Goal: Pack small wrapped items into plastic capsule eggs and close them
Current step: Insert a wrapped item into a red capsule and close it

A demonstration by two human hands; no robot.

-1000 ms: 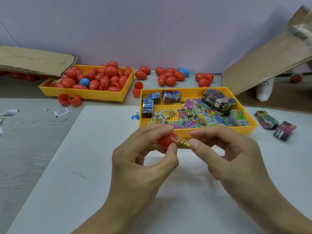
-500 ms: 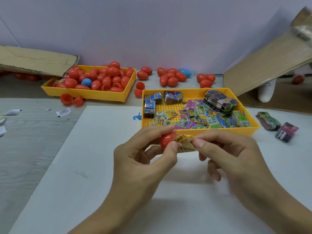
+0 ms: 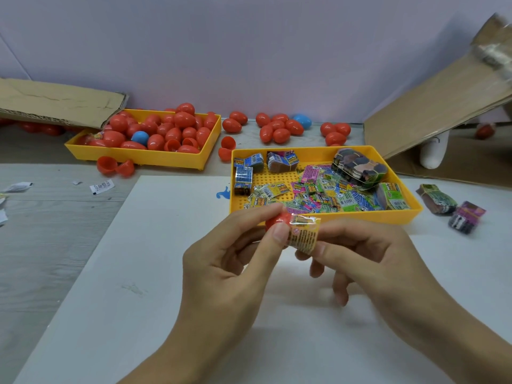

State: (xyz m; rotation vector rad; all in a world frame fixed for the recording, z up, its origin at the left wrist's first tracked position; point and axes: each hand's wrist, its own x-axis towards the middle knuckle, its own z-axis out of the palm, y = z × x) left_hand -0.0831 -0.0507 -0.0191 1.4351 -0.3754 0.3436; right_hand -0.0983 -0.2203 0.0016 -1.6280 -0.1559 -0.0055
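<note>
My left hand [image 3: 227,261] grips a red egg half [image 3: 277,221] between thumb and fingers, held up over the white board [image 3: 138,273] just in front of the near yellow tray [image 3: 327,216]. My right hand [image 3: 368,259] pinches a small wrapped packet [image 3: 303,235] by its right end, with the lower fingers hanging loose and holding nothing. The packet lies with its long axis running left to right, its left end touching the egg half, so as I judge it the next push goes sideways, leftward, from the right hand into the shell. The packet looks longer than the shell is deep, so I expect it must fold or curl to fit; whether the shell's mouth faces squarely toward the packet I cannot tell, since my left thumb covers that rim. Below and around both hands the board gives open room. The tray's front wall sits just behind my knuckles, and more packets [image 3: 324,192] lie inside it. Filled eggs [image 3: 166,131] sit in the far tray [image 3: 138,156], well apart.
</note>
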